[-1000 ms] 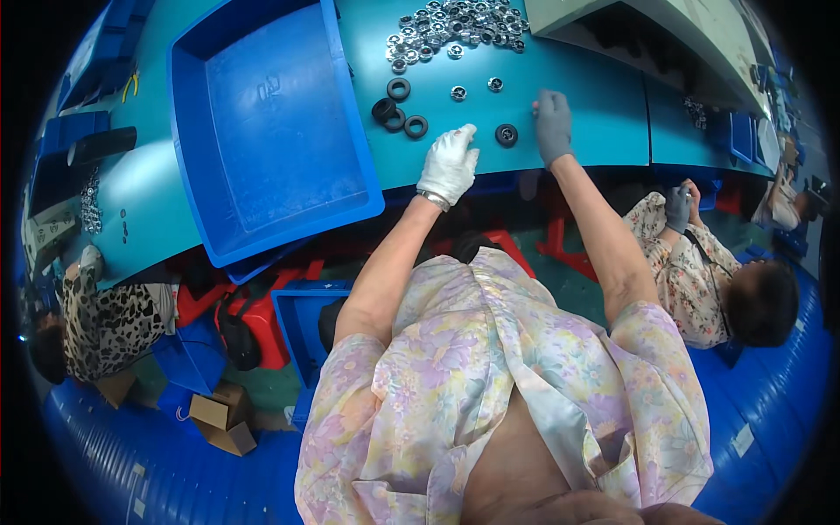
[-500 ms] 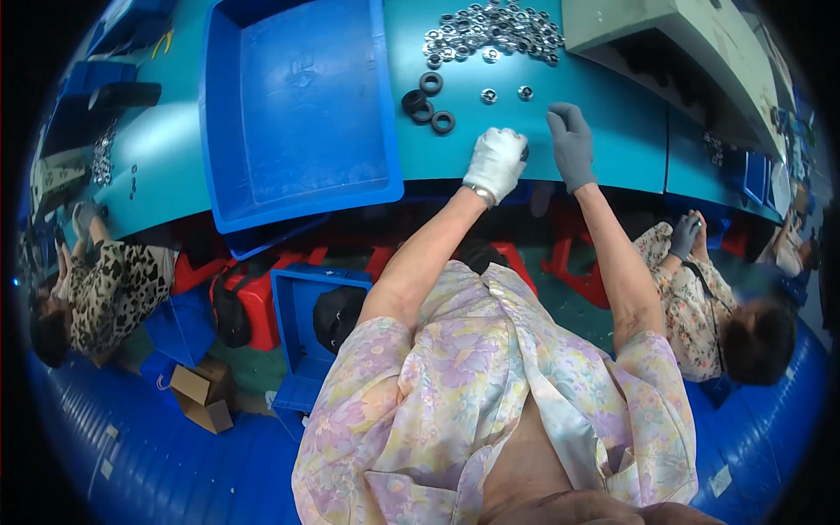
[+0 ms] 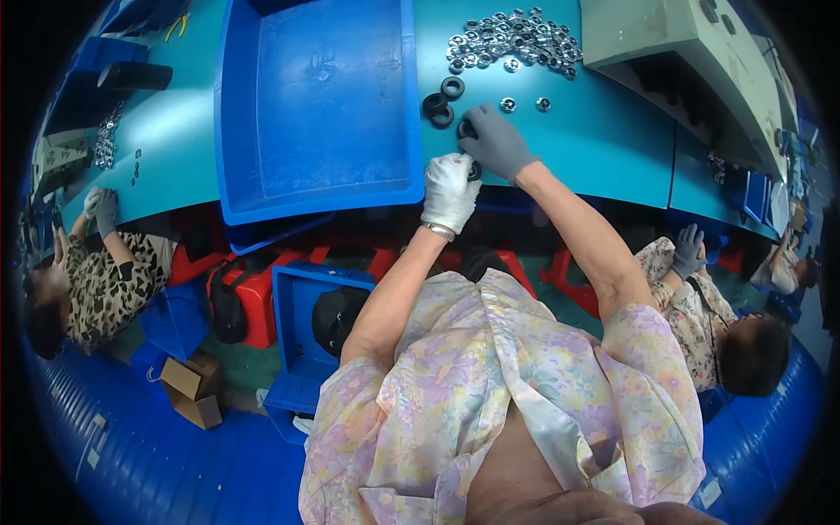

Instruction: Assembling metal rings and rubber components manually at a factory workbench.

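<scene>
We see first the wide teal table with a smooth top [image 3: 604, 153]. On it, to the left, lies the large rectangular blue plastic bin [image 3: 319, 166], and to the right stands the pale box-shaped housing with a dark opening [image 3: 626, 31]. Between these two, at the far side, we find the heap of shiny silver round hubs [image 3: 525, 39].

Near the front edge, the right hand in a grey glove [image 3: 496, 143] reaches across, its fingers bent down over one thick black rubber ring [image 3: 465, 129]; we cannot tell if they clamp it. Just below, the left hand in a white glove [image 3: 451, 188] has its fingers closed around a small black wheel [image 3: 474, 171], which shows at the right side of the glove. Three more black rubber rings [image 3: 452, 87] lie close together beside the bin. Two loose silver hubs [image 3: 543, 104] lie apart from the heap.
</scene>
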The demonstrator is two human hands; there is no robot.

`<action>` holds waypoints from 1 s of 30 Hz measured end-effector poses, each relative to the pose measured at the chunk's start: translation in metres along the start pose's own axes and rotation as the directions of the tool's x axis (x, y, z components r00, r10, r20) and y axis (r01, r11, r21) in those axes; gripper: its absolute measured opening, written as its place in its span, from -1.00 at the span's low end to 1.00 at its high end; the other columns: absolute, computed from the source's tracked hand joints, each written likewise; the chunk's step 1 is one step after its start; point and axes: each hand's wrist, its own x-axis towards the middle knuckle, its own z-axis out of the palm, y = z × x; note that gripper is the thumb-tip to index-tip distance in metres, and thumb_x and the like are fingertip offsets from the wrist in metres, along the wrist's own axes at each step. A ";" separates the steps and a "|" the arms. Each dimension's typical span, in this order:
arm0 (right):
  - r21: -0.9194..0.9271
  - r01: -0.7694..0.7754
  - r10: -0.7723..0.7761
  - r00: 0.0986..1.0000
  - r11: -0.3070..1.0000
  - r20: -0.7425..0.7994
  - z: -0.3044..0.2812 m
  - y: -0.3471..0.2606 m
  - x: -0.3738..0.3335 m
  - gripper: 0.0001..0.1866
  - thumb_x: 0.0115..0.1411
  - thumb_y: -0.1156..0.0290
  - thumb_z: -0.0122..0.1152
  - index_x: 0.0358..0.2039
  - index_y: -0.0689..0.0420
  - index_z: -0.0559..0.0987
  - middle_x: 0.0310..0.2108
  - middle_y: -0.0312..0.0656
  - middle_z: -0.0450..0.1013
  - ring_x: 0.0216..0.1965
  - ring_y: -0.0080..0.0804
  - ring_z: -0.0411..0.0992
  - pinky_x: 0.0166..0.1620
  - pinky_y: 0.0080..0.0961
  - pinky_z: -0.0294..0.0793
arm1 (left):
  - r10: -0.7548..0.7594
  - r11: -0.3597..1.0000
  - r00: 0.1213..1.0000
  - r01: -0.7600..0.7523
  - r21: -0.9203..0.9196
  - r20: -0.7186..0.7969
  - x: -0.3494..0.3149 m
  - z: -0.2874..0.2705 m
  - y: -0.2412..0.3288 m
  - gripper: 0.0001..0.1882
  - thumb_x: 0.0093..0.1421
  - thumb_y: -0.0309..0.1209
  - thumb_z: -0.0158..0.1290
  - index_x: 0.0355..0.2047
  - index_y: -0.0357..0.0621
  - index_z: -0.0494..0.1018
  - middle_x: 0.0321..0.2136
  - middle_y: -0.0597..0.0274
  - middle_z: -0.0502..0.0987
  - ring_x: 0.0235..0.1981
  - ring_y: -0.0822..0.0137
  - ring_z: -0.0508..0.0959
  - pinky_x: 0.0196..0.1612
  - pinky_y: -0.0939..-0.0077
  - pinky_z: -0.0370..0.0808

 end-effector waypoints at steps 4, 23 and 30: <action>0.177 -0.083 0.128 0.958 0.981 -0.257 -0.034 0.041 -0.019 -0.54 0.02 0.39 0.31 -0.04 0.18 0.46 -0.06 0.04 0.38 -0.09 0.03 0.44 -0.02 -0.19 0.45 | 0.010 1.000 0.999 -0.010 -0.007 -0.041 0.009 0.003 0.004 -0.62 -0.19 -0.48 0.32 -0.29 -0.18 0.52 -0.39 0.01 0.56 -0.32 -0.05 0.56 -0.22 0.12 0.47; 0.011 -0.189 0.188 0.971 0.982 -0.148 -0.073 0.096 -0.012 -0.51 0.07 0.38 0.32 0.03 0.13 0.44 0.01 -0.01 0.35 0.01 -0.01 0.40 0.07 -0.22 0.42 | 0.026 0.999 0.999 -0.025 -0.041 0.024 0.046 0.008 0.019 -0.49 -0.11 -0.35 0.34 -0.12 -0.22 0.48 -0.27 0.00 0.56 -0.19 -0.02 0.51 -0.07 0.15 0.42; -0.038 -0.195 0.189 0.973 0.980 -0.130 -0.076 0.089 -0.013 -0.50 0.05 0.37 0.33 0.03 0.12 0.43 0.02 0.01 0.33 0.00 -0.01 0.40 0.06 -0.21 0.43 | 0.060 0.997 0.998 -0.060 -0.049 0.003 0.047 0.009 0.016 -0.50 -0.11 -0.35 0.33 -0.13 -0.23 0.49 -0.31 0.02 0.56 -0.23 -0.01 0.52 -0.10 0.15 0.43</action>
